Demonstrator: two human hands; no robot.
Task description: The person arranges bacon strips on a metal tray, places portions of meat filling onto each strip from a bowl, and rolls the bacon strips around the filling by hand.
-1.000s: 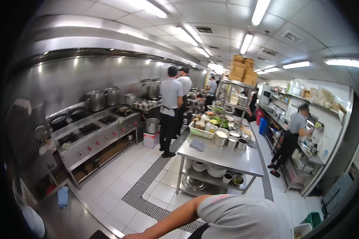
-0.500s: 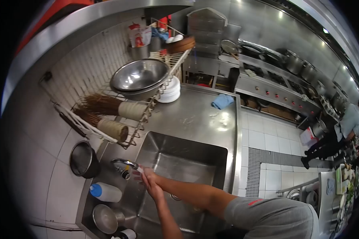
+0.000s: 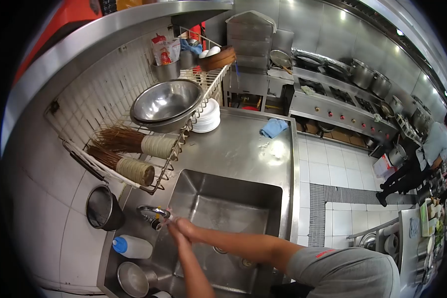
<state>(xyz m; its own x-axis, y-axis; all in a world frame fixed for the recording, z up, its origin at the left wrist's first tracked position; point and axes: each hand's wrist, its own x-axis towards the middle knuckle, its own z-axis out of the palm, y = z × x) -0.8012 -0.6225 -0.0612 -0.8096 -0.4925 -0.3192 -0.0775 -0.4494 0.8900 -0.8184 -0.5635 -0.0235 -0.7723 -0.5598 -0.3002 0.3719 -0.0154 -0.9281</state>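
We hold our left hand (image 3: 173, 230) and right hand (image 3: 186, 228) together at the mouth of the curved faucet (image 3: 153, 208), over the sink (image 3: 233, 191); fingers blurred, we cannot tell whether they are clenched. A blue-capped bottle (image 3: 135, 247) is near.

One open passage above the sink (image 3: 228, 187), from the hands (image 3: 185, 229) to the blue cloth (image 3: 274, 128); obstacles: faucet (image 3: 154, 210) just before the hands, wire rack (image 3: 129, 182) along the wall, plate stack (image 3: 206, 122), blue-capped bottle (image 3: 135, 247).
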